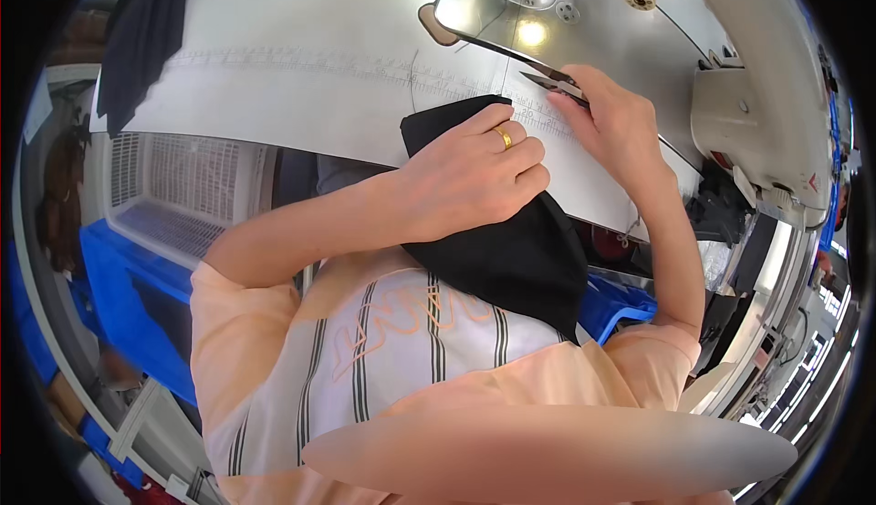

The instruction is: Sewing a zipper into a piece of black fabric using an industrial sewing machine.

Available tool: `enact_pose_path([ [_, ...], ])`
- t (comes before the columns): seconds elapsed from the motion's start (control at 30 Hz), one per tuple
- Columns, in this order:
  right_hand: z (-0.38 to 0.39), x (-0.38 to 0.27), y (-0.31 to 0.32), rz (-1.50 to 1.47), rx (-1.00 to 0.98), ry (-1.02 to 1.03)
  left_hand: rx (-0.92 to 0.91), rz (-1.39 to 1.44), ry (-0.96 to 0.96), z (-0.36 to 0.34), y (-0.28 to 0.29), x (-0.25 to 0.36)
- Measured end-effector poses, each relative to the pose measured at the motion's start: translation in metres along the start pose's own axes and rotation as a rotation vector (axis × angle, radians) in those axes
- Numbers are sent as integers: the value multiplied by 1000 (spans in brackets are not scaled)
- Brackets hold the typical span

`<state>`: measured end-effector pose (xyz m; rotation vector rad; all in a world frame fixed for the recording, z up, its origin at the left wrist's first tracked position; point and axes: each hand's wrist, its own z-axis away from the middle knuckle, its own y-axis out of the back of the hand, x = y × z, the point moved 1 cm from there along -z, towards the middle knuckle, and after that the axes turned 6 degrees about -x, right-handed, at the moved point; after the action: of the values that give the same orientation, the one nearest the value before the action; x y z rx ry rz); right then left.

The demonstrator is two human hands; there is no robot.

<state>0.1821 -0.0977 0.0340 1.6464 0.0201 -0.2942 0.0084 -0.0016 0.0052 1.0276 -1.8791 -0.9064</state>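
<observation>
My left hand (470,172), a gold ring on one finger, is closed on a piece of black fabric (520,263). From the white table's edge the cloth drapes down over my lap, and one corner of it lies on the tabletop beyond my knuckles. A pair of dark thread snips (558,87) is gripped in my right hand (616,126), just right of the cloth. The snips' blades point left and stand apart. Loose thread (413,81) curves across the table near the fabric's far corner.
The sewing machine (757,76) stands at the right, with its metal bed plate (584,26) beyond my right hand. Ruler markings run along the white table (301,26). More dark fabric (146,40) hangs at the far left, above a white plastic basket (187,177) and a blue bin (137,295).
</observation>
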Motion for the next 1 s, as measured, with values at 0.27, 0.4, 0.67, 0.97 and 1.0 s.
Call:
enact_pose_path([
  [0.27,-22,19,-19,-185,-23,-148,-48,-91,117,21,36,1],
  [0.4,-32,35,-19,-182,96,-200,180,242,639,125,97,-4],
  [0.67,-16,97,-17,-160,148,-174,1171,404,1699,432,188,144],
  [0.97,15,175,5,509,-64,-335,-512,-677,2249,484,186,145],
  [1.0,18,171,7,446,-104,-460,-373,-786,2098,464,202,118],
])
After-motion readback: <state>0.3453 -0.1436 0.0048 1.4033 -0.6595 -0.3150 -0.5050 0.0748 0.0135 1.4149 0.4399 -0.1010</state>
